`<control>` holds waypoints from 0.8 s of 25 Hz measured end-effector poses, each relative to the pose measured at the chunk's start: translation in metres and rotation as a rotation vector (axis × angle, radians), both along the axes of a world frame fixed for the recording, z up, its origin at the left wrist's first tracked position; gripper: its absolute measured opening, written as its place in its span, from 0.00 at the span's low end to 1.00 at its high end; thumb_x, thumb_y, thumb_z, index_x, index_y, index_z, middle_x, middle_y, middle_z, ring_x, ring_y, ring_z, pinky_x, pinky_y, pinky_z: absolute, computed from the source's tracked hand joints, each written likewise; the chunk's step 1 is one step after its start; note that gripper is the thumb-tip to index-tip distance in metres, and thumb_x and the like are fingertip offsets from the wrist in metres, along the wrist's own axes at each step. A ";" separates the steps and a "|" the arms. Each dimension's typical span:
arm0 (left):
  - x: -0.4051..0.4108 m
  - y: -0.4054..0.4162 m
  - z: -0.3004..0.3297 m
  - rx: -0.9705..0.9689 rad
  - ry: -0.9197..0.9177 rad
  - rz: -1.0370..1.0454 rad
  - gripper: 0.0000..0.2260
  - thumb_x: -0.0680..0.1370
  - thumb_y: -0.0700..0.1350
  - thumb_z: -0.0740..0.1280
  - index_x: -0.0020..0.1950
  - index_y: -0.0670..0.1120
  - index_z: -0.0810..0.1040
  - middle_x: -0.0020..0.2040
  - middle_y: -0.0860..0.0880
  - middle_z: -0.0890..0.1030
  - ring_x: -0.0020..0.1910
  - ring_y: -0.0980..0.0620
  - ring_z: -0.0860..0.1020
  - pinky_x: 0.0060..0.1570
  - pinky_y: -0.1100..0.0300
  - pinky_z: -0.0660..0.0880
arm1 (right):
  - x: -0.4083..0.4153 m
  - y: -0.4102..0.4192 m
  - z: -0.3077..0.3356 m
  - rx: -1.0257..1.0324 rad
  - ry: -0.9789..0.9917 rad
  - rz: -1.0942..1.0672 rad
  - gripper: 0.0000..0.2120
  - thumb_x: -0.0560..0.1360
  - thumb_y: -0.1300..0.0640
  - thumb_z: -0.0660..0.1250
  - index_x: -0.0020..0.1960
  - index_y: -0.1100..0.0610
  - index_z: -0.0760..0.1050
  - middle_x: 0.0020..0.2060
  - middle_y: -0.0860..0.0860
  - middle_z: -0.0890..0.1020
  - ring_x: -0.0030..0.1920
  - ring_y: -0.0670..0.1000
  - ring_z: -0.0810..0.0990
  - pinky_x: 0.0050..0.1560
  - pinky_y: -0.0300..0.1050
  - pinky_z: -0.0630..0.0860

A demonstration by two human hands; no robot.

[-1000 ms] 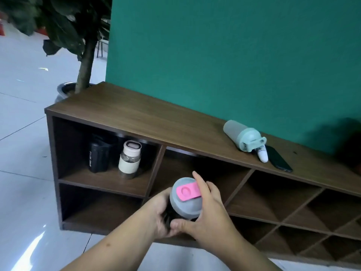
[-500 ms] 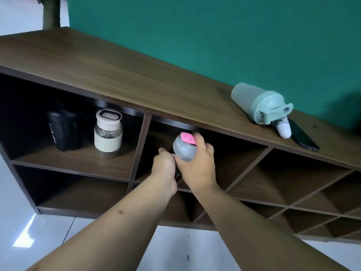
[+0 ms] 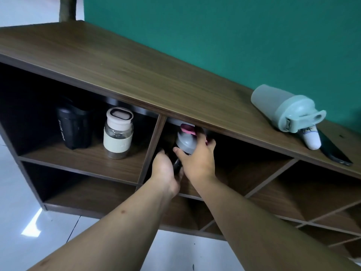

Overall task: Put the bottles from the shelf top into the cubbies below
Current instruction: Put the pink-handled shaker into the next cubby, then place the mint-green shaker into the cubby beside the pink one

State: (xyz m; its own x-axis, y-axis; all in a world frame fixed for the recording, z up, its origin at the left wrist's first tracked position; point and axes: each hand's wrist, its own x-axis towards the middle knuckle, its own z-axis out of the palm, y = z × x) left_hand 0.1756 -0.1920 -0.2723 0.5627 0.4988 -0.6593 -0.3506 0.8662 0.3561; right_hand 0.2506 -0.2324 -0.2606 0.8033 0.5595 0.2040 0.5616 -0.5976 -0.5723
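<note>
Standing in the upper left cubby (image 3: pixel 82 155) are a black bottle (image 3: pixel 75 129) and, beside it, a glass bottle (image 3: pixel 118 135). Next cubby right, the left hand (image 3: pixel 166 173) wraps its grip around the dark body of a grey-lidded bottle (image 3: pixel 185 142) while the right hand (image 3: pixel 197 159) clasps its lid. Farther right, a pale green shaker (image 3: pixel 281 108) lies on the shelf top (image 3: pixel 136 75).

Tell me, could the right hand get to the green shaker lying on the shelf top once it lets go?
Probably yes. The green shaker lies on its side on the open shelf top, with nothing over it. But the right hand is now in the cubby gripping the grey bottle, so it must release first.
</note>
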 end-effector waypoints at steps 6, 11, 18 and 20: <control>0.006 0.007 -0.009 -0.027 -0.083 0.063 0.17 0.85 0.52 0.59 0.73 0.53 0.76 0.66 0.48 0.79 0.59 0.46 0.80 0.65 0.47 0.79 | 0.009 0.013 -0.002 -0.046 0.027 -0.040 0.33 0.73 0.43 0.75 0.70 0.56 0.67 0.68 0.59 0.65 0.60 0.63 0.78 0.56 0.52 0.79; -0.008 -0.013 0.017 0.031 -0.076 -0.084 0.20 0.85 0.58 0.59 0.62 0.45 0.81 0.49 0.43 0.89 0.50 0.44 0.85 0.62 0.47 0.80 | -0.010 -0.004 0.005 -0.066 0.067 -0.044 0.40 0.71 0.45 0.75 0.75 0.46 0.56 0.81 0.57 0.48 0.69 0.66 0.74 0.60 0.58 0.79; -0.040 -0.120 0.096 0.120 -0.149 -0.285 0.19 0.83 0.56 0.63 0.58 0.43 0.85 0.43 0.42 0.89 0.45 0.43 0.86 0.44 0.50 0.82 | -0.035 -0.126 0.114 0.036 -0.121 0.089 0.15 0.75 0.51 0.70 0.61 0.48 0.80 0.57 0.46 0.80 0.56 0.48 0.80 0.56 0.45 0.77; -0.038 -0.143 0.125 0.217 -0.144 -0.396 0.18 0.82 0.55 0.67 0.64 0.43 0.82 0.53 0.40 0.86 0.51 0.41 0.84 0.48 0.47 0.83 | -0.015 -0.157 0.158 0.087 -0.261 0.028 0.12 0.75 0.52 0.70 0.58 0.49 0.81 0.55 0.46 0.80 0.56 0.48 0.79 0.54 0.43 0.74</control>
